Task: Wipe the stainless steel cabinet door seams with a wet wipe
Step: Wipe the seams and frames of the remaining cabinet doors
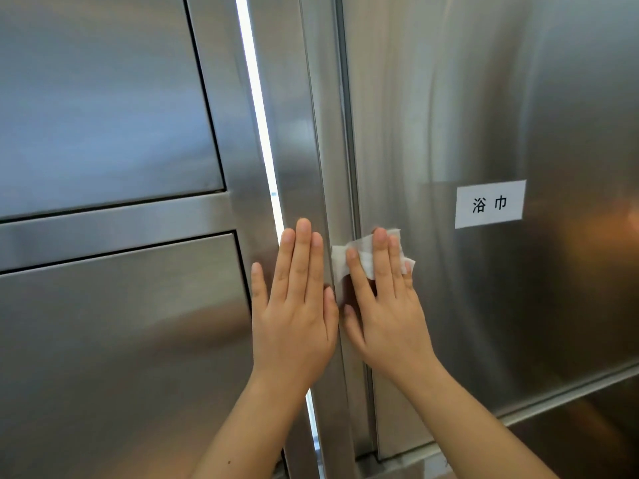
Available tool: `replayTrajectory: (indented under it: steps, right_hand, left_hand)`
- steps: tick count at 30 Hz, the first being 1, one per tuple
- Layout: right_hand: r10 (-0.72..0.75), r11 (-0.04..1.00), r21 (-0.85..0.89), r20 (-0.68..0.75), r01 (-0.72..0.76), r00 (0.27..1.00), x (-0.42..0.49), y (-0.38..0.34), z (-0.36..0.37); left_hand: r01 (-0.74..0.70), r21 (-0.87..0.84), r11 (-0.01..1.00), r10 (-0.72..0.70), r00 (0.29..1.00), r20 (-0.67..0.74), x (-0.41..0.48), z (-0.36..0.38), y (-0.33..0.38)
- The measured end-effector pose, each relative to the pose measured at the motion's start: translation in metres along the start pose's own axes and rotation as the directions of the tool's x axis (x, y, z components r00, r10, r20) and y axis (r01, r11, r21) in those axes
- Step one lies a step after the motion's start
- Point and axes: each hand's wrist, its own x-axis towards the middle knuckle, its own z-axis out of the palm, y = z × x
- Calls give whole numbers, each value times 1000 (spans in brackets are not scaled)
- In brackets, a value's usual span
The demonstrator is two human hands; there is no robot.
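- The right hand [387, 312] presses a crumpled white wet wipe [340, 261] under straight fingers [380, 257] onto the dark vertical seam [350, 133] beside the brushed stainless steel cabinet door [484, 98]
- The left hand [294, 316] rests flat on the steel post [297, 133], fingers straight, holding nothing
- Work the wipe's edge into the groove with one steady stroke

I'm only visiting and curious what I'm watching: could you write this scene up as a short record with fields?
setting: stainless steel cabinet, seen close up
left hand: flat on the upright post, fingers straight
right hand: straight fingers pressing the wet wipe
wet wipe: white, crumpled, lying over the vertical seam
label: white paper on the right door, two printed characters
left side: two recessed panels, stacked
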Motion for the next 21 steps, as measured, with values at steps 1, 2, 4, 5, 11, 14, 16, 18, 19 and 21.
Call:
replayTrajectory:
  steps: [1,2,4,5,11,14,16,18,19,21]
  right_hand:
    - [10,1000,5,13,-10,1000,-6,-2,1]
    - [20,1000,10,26,-20,999,-11,-4,1]
    - [30,999,19,48,-31,998,-16,-6,1]
    - [26,999,24,54,-28,998,-14,-6,-1]
    - [-3,1000,30,14,3,1000,20,1,-4]
    - [18,1000,8,15,-18,1000,5,0,5]
    - [33,999,-14,35,-32,999,-18,-2,12]
    - [41,999,-27,56,-40,998,-41,-4,19]
    - [48,999,-25,66,-47,997,-49,-5,21]
    - [59,998,-16,75,-58,995,-55,-6,22]
  left_hand:
    - [6,-2,1000,-6,1000,7,-4,0,1]
    - [14,1,1000,-14,1000,16,-7,-1,3]
    - [27,15,1000,-27,999,40,-17,-2,6]
    - [29,21,999,-30,998,50,-23,-1,7]
    - [27,34,999,-29,997,75,-48,5,14]
    - [26,20,999,-27,995,95,-59,8,16]
    - [38,1,999,-38,993,110,-60,8,16]
    - [44,-14,999,-42,991,129,-60,8,15]
    - [42,-14,999,-40,990,139,-60,8,14]
    - [38,-6,999,-36,987,156,-60,6,13]
